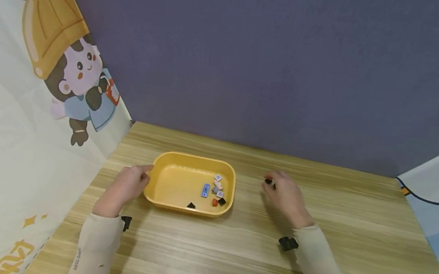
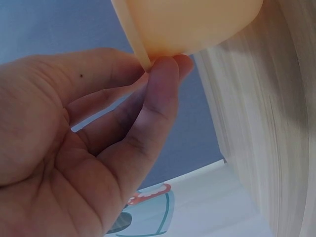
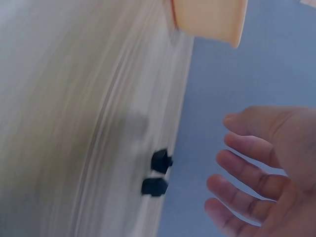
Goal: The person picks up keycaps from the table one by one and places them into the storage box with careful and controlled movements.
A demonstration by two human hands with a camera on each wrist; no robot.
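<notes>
A shallow yellow plastic tray [image 1: 175, 182] rests on the table, its left rim pinched between the thumb and fingers of my left hand [image 1: 125, 186]. The left wrist view shows that hand [image 2: 98, 133] at the tray's edge. Over to the right, my right hand [image 1: 288, 198] hovers with relaxed, parted fingers. Beside it two small black pieces, like toy bricks, lie on the table: one black piece [image 3: 160, 161] and a second black piece [image 3: 155, 187] in the right wrist view. Clear space separates them from the fingertips there. The right hand partly covers them in the head view.
Inside the tray are a blue printed tile [image 1: 205, 190], an orange-red piece [image 1: 215, 202], a black piece [image 1: 191, 205] and several other small pieces. The wooden table [image 1: 193, 244] meets a dark wall panel [image 1: 257, 70] behind and a printed sheet [image 1: 9, 134] on the left.
</notes>
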